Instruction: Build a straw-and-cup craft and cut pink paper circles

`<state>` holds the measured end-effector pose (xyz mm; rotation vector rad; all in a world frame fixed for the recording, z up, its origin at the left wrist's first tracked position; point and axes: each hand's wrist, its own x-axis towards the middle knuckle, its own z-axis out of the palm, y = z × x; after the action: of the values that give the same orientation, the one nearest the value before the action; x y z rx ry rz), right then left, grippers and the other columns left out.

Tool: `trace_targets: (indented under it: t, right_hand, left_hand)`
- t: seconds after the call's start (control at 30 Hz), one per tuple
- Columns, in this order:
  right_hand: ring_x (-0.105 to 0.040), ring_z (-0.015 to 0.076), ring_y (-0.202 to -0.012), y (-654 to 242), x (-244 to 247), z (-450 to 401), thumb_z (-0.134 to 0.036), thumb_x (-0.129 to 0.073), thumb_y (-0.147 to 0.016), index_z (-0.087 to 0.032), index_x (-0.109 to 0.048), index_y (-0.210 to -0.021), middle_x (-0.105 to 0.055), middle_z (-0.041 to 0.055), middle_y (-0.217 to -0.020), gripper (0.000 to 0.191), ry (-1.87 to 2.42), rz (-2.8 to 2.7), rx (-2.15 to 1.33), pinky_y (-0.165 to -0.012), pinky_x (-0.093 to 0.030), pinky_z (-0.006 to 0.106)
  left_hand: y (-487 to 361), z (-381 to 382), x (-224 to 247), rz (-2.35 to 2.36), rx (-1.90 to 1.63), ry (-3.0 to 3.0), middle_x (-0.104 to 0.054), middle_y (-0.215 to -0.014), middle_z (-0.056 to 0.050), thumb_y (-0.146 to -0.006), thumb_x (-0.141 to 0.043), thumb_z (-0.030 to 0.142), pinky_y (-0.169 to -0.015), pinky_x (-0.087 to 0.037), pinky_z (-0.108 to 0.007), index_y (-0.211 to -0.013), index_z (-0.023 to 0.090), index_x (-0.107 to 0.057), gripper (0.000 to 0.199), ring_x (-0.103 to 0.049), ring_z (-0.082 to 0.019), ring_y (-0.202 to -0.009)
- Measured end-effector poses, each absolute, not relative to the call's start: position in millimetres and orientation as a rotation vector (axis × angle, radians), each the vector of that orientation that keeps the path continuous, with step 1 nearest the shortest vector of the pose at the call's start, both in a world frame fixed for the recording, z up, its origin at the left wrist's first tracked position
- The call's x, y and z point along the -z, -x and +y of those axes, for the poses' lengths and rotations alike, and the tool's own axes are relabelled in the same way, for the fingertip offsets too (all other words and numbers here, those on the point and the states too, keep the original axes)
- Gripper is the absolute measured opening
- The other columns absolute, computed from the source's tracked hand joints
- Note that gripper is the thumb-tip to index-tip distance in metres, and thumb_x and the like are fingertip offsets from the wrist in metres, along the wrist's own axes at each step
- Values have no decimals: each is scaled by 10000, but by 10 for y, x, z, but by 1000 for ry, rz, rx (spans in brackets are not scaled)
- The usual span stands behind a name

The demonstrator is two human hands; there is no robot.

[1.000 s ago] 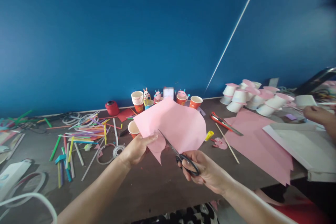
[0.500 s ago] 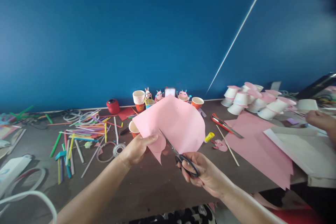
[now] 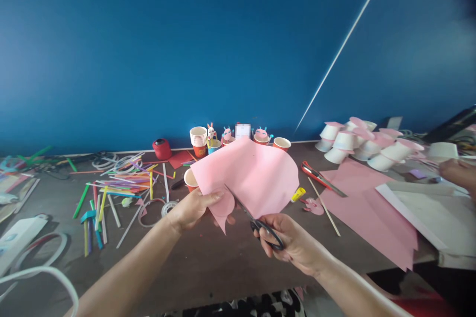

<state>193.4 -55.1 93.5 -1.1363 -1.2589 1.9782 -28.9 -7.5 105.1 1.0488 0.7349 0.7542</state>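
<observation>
A large pink paper sheet (image 3: 256,173) is raised above the dark table. My left hand (image 3: 195,208) pinches its lower left part, thumb on top, beside a rounded section that ends in a pointed tip. Black-handled scissors (image 3: 256,220) are in my right hand (image 3: 282,240), with fingers through and around the handles. The blades point up and left and lie against the sheet at the edge of the rounded section. The fingers of my left hand under the paper are mostly hidden.
Coloured strips (image 3: 126,183) and a tape ring (image 3: 169,209) lie left. Paper cups (image 3: 198,138) stand behind. At right are a red cutter (image 3: 322,178), a glue stick (image 3: 298,194), pink sheets (image 3: 375,213), a stack of white cups (image 3: 340,146) and another person's hand (image 3: 459,173).
The sheet's right side has shifted slightly right and bends more. Both hands keep their grips, with the scissors almost in the same place. The whole view has shifted slightly.
</observation>
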Motion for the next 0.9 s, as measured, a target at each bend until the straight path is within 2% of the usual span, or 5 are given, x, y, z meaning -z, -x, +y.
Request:
trace_targets:
  t: [0.3, 0.9]
  right_hand:
    - [-243, 7, -327, -1968, -957, -515, -446, -624, -696, -112, -506, -741, -533, -21, -469, 356, 1194, -1326, -1963, -310, -118, 156]
    - [-256, 15, -331, -1982, -964, -485, -440, -639, -678, -116, -521, -734, -521, -27, -448, 350, 1210, -1356, -1969, -318, -115, 161]
  left_hand:
    - [310, -65, -1029, 684, -730, -1028, -645, -856, -164, -797, -500, 347, -359, -402, -197, -934, 75, -567, 312, -651, -240, -604]
    - [367, -39, -1001, 607, -685, -1012, -647, -896, -173, -808, -487, 311, -361, -438, -189, -960, 75, -565, 291, -656, -236, -611]
